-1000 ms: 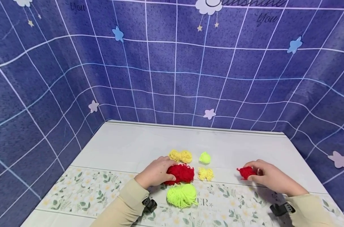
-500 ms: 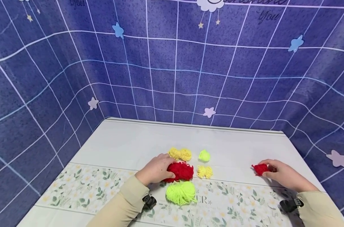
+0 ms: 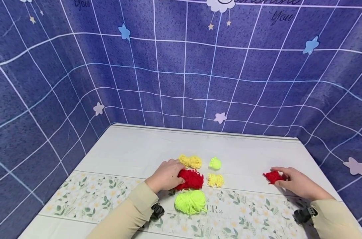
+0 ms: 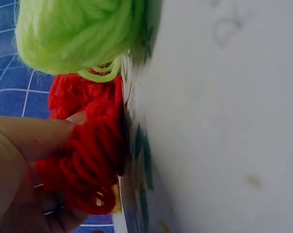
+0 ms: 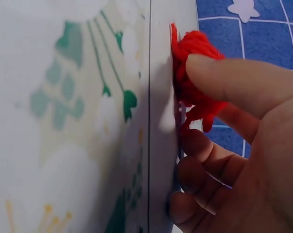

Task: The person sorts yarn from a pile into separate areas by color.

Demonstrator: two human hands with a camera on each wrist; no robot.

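My left hand [image 3: 168, 176] grips the left end of a big red yarn bundle [image 3: 193, 179], its thumb on the near side. In the left wrist view the red loops [image 4: 95, 150] sit between thumb and fingers, right at the table surface. Far to the right, my right hand [image 3: 298, 182] pinches a small red yarn bundle [image 3: 272, 177] between thumb and index finger. The right wrist view shows that small bundle [image 5: 197, 73] close against the table, with the other fingers curled below it. The palm side of the left hand is hidden in the head view.
A bright green yarn skein [image 3: 190, 202] lies just in front of the big red bundle. Behind it is a yellow skein [image 3: 190, 161]; a small green ball [image 3: 215, 163] and a small yellow bundle [image 3: 215, 180] lie to its right. A blue gridded curtain [image 3: 181, 66] encloses the white table [image 3: 133, 142].
My right hand has moved right with the small red yarn bundle, then nearly stopped. The left hand has stayed at the big red bundle.
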